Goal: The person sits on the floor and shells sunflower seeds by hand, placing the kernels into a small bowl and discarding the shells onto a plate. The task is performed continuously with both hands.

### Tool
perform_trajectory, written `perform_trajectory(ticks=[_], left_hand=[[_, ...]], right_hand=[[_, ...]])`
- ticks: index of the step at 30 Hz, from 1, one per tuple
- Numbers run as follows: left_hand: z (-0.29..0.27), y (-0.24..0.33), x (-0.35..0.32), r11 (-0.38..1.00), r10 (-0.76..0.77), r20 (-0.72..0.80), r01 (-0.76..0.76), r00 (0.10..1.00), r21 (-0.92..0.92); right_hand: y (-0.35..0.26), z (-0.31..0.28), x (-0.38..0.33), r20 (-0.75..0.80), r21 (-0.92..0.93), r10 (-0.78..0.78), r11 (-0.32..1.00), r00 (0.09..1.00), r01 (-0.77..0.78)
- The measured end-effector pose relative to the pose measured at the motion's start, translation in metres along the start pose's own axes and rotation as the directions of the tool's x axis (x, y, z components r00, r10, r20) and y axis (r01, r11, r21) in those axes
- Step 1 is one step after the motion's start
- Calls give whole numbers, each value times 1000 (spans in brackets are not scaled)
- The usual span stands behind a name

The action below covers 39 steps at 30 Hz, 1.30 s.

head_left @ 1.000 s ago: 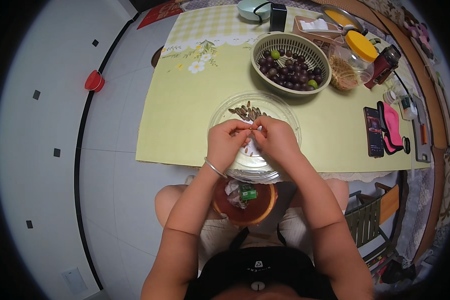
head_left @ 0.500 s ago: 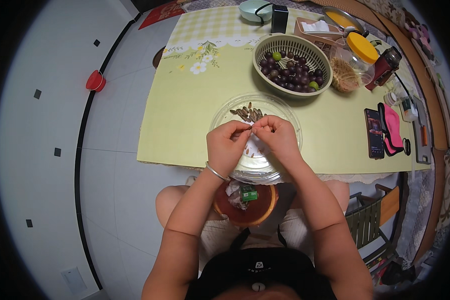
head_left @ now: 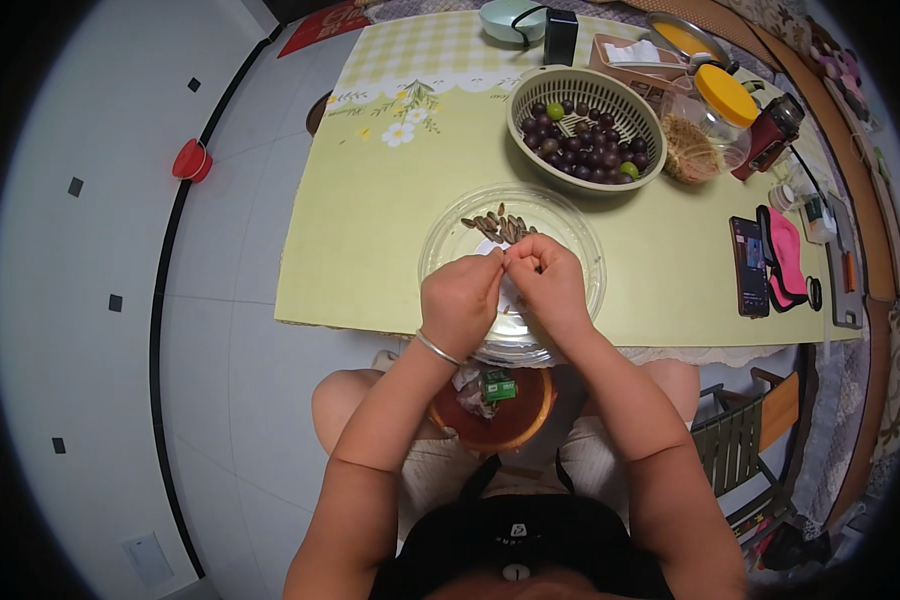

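Note:
My left hand (head_left: 461, 300), with a silver bangle at its wrist, and my right hand (head_left: 547, 278) meet fingertip to fingertip over a round clear plastic tray (head_left: 583, 218). Both are closed in a pinch. A sliver of brown shows between the fingertips and looks like one of the seeds; my fingers cover most of it. Just beyond them, a pile of brown, pointed seeds in their shells (head_left: 508, 229), much like sunflower seeds, lies in the tray. Small orange-brown bits (head_left: 507, 309) lie under my hands, partly hidden, along with something white.
A colander (head_left: 646, 105) of dark grapes stands beyond the tray. Right of it are a yellow-lidded jar (head_left: 722, 97) and a dark red flask (head_left: 772, 135). A phone (head_left: 749, 266) and a pink-and-black item (head_left: 786, 255) lie at the right. Below the table edge stands a reddish bin (head_left: 510, 433).
My left hand has turned over, its back now facing up and its fingers hiding more of the seed. My right hand has shifted slightly and stays pinched.

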<state>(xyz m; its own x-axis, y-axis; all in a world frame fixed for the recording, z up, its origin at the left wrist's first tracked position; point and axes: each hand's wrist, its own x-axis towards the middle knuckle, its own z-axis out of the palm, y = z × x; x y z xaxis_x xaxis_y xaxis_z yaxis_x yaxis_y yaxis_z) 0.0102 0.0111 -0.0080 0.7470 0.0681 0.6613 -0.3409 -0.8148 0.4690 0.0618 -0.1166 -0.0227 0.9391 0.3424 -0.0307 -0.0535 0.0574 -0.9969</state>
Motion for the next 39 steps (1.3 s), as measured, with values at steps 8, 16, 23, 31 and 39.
perform_trajectory(ticks=[8,16,23,31,39], left_hand=[[3,8,-6,998,-51,44,49,998,33],[3,10,-9,994,-85,67,80,994,81],[5,12,-10,994,-88,30,86,996,68],[5,12,-9,994,-98,23,96,995,47],[4,9,-2,964,-221,90,232,971,-133]], right_hand=[[-3,4,-3,-10,-208,-93,974,996,89],[-4,6,-4,-37,-206,-63,977,997,54],[-6,9,-7,-47,-303,-203,936,978,180],[0,5,-4,-32,-141,-69,988,997,64],[6,-3,1,27,36,68,997,997,-69]])
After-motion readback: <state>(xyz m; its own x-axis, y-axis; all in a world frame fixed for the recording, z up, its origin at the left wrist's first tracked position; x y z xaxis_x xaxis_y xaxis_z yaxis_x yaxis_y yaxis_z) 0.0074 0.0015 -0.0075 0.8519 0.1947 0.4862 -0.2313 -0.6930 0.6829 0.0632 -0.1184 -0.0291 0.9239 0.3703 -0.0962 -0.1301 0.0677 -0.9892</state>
